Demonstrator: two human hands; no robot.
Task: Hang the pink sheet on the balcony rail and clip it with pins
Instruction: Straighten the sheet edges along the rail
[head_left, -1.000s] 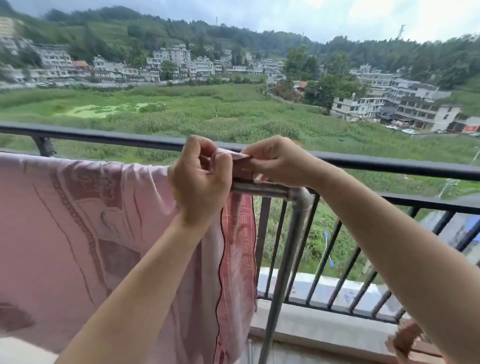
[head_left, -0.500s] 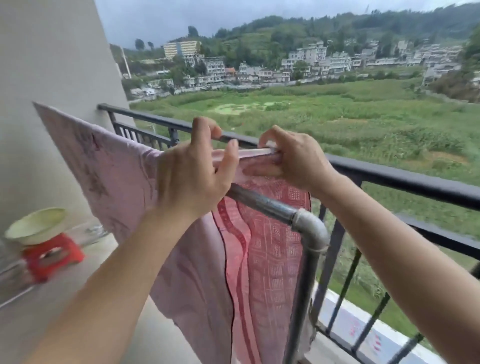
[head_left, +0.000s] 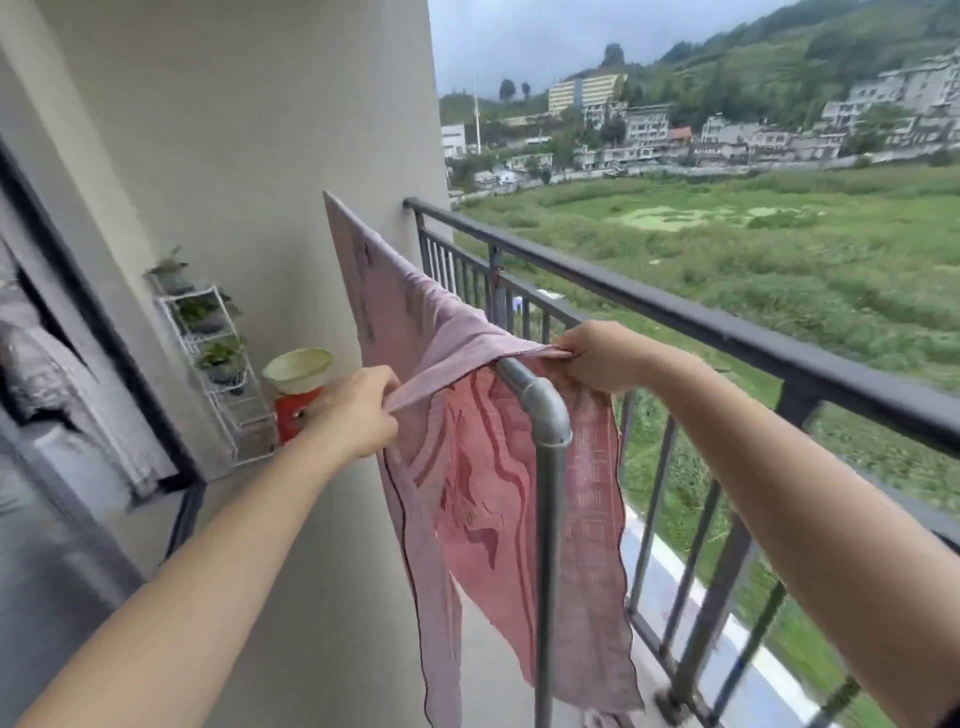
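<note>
Pink sheet (head_left: 493, 493) drapes grey pipe rail (head_left: 540, 400); left hand (head_left: 353, 410) and right hand (head_left: 608, 358) fingers pinch its edge. Far-left bowl (head_left: 298, 369): contents hidden.

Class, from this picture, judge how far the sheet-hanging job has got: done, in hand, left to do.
Done: the sheet already hangs over the grey pipe. In hand: the left hand and right hand each grip its top edge, pulling it taut across the pipe's corner. Left: nothing is clipped on it yet, so pinning remains.
</note>
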